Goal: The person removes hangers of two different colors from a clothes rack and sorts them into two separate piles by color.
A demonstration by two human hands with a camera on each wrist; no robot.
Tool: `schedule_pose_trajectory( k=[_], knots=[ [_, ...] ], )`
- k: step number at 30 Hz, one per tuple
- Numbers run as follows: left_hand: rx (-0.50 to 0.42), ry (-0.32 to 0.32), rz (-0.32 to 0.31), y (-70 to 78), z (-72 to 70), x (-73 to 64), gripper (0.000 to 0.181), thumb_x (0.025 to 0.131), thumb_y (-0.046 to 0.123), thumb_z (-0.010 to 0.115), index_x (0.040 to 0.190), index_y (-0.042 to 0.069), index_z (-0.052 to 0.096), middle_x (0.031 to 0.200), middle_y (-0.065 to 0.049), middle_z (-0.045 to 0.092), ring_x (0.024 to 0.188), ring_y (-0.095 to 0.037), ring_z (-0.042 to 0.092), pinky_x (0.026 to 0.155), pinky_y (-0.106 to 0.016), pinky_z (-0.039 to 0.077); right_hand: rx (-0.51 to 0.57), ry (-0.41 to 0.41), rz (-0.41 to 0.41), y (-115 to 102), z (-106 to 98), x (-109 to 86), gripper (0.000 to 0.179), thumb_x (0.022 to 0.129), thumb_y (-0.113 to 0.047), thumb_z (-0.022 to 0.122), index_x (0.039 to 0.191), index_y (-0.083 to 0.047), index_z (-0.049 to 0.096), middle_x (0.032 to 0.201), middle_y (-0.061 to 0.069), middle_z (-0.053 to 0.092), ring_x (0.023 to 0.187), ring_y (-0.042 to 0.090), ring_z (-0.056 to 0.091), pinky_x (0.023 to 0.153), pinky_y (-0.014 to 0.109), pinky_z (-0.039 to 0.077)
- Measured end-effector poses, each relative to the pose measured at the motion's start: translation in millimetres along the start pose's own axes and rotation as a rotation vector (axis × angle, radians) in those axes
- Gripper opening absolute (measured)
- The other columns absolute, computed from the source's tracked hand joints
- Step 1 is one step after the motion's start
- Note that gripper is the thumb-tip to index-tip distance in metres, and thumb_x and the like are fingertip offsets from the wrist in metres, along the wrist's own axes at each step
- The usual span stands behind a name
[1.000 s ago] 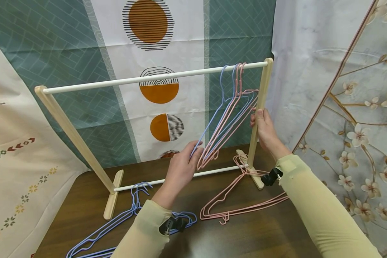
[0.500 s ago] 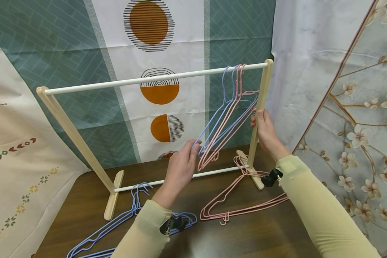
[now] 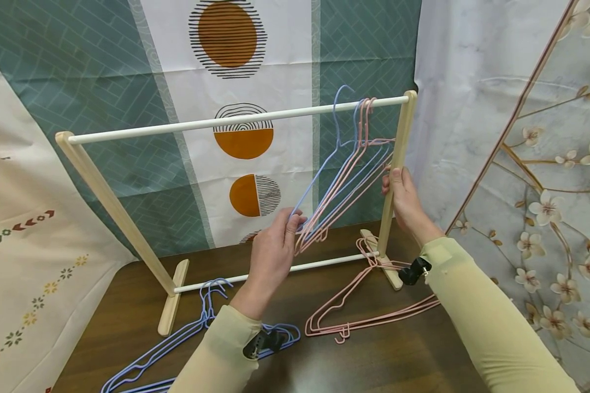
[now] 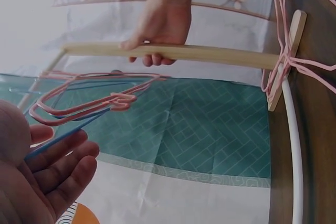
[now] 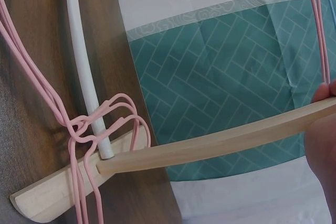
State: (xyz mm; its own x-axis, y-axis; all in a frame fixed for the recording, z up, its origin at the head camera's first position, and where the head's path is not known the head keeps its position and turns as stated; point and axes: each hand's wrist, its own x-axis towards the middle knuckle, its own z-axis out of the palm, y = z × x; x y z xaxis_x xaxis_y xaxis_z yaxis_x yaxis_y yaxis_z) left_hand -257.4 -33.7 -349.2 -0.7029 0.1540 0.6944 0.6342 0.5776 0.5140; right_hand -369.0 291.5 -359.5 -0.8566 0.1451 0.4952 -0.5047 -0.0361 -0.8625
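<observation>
My left hand (image 3: pixel 272 245) pinches the lower corner of a blue clothes hanger (image 3: pixel 316 173) between thumb and fingers. That hanger slants up to the right, its hook raised above the white top rail (image 3: pixel 187 125) of a wooden rack. Close beside it, another blue hanger and pink hangers (image 3: pixel 361 128) hang by their hooks near the rail's right end. My right hand (image 3: pixel 407 199) grips the rack's right post (image 3: pixel 387 218), its fingers wrapped round the wood in the left wrist view. In that view the left fingers (image 4: pixel 73 174) spread under the blue hanger's bar.
Pink hangers (image 3: pixel 319 314) lie on the dark table (image 3: pixel 373 360), their hooks near the rack's right foot (image 3: pixel 392 275). Several blue hangers (image 3: pixel 159 346) lie at the front left, partly behind the left forearm. A lower white bar (image 3: pixel 329 263) joins the feet. Patterned cloths hang around.
The held blue hanger's hook has risen off the top rail and now stands above it. My left hand has shifted slightly left. My right hand has stayed on the post.
</observation>
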Motion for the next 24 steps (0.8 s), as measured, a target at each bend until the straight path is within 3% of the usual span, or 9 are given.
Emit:
schedule_pose_trajectory(
  k=[6, 16, 24],
  knots=[
    [-0.003, 0.027, -0.005, 0.1, -5.6, -0.4, 0.024, 0.119, 0.029, 0.053, 0.123, 0.013, 0.07, 0.116, 0.0, 0.083, 0.105, -0.024, 0.081, 0.083, -0.053, 0.061, -0.002, -0.006, 0.009, 0.8, -0.2, -0.7, 0.03, 0.118, -0.04, 0.036, 0.133, -0.017, 0.048, 0.098, 0.006, 0.044, 0.089, 0.018, 0.044, 0.087, 0.028, 0.042],
    [-0.018, 0.066, -0.005, -7.1, -22.0, -7.5, 0.025, 0.119, 0.028, 0.052, 0.127, 0.01, 0.069, 0.116, 0.0, 0.083, 0.104, -0.023, 0.081, 0.087, -0.052, 0.062, 0.009, -0.002, 0.01, 0.9, 0.0, 0.5, 0.031, 0.118, -0.041, 0.037, 0.132, -0.016, 0.048, 0.098, 0.006, 0.045, 0.09, 0.019, 0.045, 0.087, 0.028, 0.043],
    [-0.052, 0.135, 0.014, -11.6, -37.5, -16.7, 0.022, 0.117, 0.023, 0.057, 0.128, 0.009, 0.07, 0.115, -0.001, 0.084, 0.103, -0.024, 0.082, 0.086, -0.05, 0.064, 0.006, -0.005, 0.012, -0.5, 0.1, -0.1, 0.032, 0.118, -0.04, 0.036, 0.134, -0.015, 0.047, 0.099, 0.005, 0.045, 0.09, 0.021, 0.046, 0.088, 0.028, 0.043]
  ],
)
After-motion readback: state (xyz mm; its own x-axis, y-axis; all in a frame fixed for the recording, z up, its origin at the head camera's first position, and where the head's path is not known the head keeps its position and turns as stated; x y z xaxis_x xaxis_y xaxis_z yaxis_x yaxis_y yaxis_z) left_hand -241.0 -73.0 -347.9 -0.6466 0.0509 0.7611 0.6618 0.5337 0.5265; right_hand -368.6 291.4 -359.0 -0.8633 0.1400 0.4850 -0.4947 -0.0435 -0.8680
